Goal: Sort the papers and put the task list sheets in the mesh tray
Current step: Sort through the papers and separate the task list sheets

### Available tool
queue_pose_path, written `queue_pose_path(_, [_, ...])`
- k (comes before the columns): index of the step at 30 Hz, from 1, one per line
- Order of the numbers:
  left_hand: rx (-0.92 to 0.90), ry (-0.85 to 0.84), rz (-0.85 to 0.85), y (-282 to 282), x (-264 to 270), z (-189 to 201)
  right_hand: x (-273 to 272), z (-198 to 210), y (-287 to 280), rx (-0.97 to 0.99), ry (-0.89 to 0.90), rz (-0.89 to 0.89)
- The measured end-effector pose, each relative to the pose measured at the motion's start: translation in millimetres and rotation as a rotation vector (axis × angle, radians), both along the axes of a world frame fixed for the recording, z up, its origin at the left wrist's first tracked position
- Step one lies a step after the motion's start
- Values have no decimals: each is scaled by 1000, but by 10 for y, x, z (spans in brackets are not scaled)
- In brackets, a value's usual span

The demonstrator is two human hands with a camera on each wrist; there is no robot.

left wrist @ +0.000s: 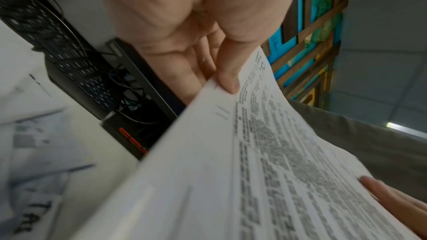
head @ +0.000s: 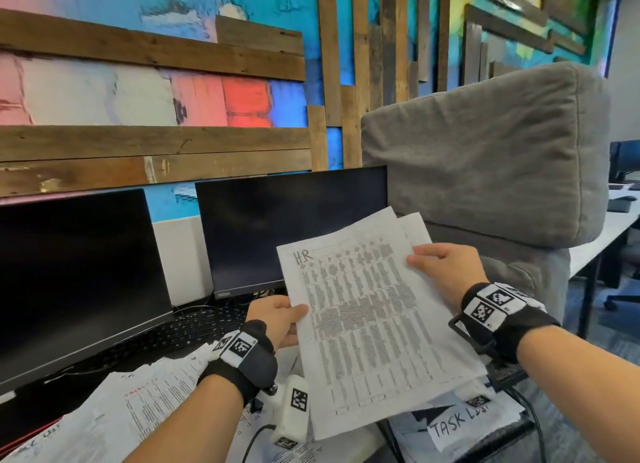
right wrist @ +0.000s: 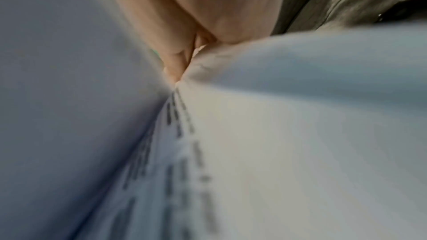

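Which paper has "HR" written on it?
The HR sheet, held up by both hands; the sheet lying lower right says "TASK LIST" instead.

i see a thin sheaf of papers held up off the desk, tilted, front sheet a dense printed table with "h.r" handwritten at its top left; edges of sheets behind it fan out at the top right. below it, a sheet lettered "task list" lies in the black mesh tray. more crumpled printed papers lie loose on the desk at lower left
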State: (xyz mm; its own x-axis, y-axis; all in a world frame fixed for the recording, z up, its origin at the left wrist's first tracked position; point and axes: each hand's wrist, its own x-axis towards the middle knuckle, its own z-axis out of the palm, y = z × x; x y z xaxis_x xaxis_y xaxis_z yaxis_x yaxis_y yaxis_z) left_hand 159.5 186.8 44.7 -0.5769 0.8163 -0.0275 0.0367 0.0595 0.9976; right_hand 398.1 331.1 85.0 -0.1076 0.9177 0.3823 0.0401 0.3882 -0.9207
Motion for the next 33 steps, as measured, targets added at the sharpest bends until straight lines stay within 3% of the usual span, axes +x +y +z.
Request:
queue_pose_path(4, [-99, 117, 188, -112, -420, -73, 106, -7, 63, 104, -255, -115])
queue_pose_path(10, [-298, 453, 314, -486, -932, -208, 191, -125, 77, 41, -457, -60])
queue_pose_path(15, [-378, 483, 288, -704, -1006, -276, 118, -173, 6, 105, -464, -95])
queue_pose_path(20, [-459, 478, 151, -767, -881, -278, 89, -141, -37, 72, -341, -186])
queue_pose_path(27, [-379, 248, 79, -595, -802, -502, 108, -143, 7, 51, -342, -139])
queue_pose_path(33, [-560, 508, -33, -413, -524, -563, 121, -230, 63, 38, -333, -130])
